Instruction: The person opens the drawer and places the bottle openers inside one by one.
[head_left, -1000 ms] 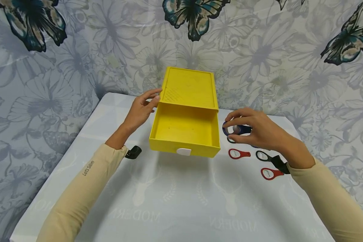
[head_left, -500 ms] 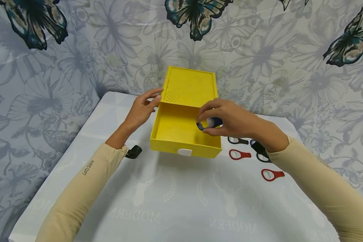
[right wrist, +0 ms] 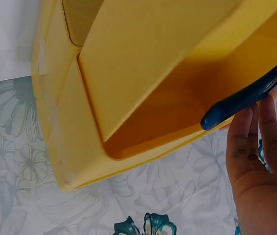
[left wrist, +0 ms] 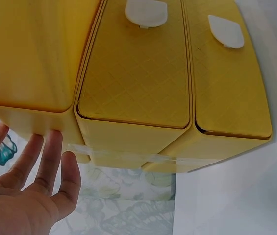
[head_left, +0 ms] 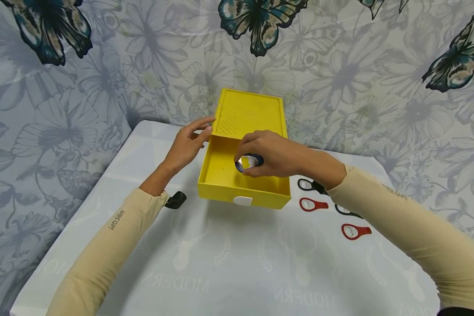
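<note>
A yellow drawer unit stands on the table with its top drawer pulled out. My left hand rests its fingertips against the unit's upper left side; in the left wrist view the fingers are spread and nearly straight. My right hand pinches a blue bottle opener over the drawer, its ring toward the left. From the right wrist view, the bottle opener's handle hangs tilted at the drawer opening, thumb partly hidden. The drawer's right part is behind my right hand.
Right of the unit lie a red bottle opener, a second red one nearer, and black ones partly under my right forearm. Two shut drawers with white tabs sit below the pulled-out one. A patterned cloth wall rises behind the table.
My right hand has carried the blue bottle opener leftward from beside the unit to over the open drawer. My left hand has stayed at the unit's side.
</note>
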`<state>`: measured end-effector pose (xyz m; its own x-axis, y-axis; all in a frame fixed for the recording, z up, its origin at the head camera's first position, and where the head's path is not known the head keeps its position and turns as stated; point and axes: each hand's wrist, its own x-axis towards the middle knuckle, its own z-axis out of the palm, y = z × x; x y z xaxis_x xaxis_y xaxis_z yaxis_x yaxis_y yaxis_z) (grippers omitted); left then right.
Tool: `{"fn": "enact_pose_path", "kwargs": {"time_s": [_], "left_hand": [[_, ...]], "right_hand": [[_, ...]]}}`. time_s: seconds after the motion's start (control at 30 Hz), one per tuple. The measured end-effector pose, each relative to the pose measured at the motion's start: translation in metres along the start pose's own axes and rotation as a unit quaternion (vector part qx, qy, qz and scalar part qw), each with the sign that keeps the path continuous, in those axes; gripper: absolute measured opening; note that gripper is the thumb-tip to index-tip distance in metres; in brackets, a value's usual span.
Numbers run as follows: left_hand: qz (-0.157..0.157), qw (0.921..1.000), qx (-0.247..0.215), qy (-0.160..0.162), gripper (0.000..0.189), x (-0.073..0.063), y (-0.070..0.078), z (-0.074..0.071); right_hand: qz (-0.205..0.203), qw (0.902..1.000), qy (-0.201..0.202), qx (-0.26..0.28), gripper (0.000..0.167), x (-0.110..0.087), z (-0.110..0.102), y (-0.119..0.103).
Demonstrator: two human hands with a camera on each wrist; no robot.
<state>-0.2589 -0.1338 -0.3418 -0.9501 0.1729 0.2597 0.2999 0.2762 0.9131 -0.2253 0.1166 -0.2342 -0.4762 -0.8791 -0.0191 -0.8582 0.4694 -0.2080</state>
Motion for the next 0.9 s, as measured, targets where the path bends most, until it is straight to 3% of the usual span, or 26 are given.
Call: {"fn": "enact_pose_path", "kwargs": {"time_s": [0.53,0.77,0.9], "left_hand": [[-0.001,0.9999,-0.006,-0.011,0.046,0.001,-0.001,-0.001],[-0.01,0.9999,0.002,-0.01,0.046,-0.001,-0.002,-0.002],[-0.004,0.9999,0.002,-0.014,0.046,0.001,-0.004,-0.004]], "right_hand": [[-0.007,0.9981,-0.056,0.025,0.026,0.046,0.014,-0.01],[0.001,0.9955,-0.092,0.024,0.029,0.055,0.025,-0.012],[0.006,0.9963,-0.083,0.023,0.032,0.055,0.027,-0.011]]}}
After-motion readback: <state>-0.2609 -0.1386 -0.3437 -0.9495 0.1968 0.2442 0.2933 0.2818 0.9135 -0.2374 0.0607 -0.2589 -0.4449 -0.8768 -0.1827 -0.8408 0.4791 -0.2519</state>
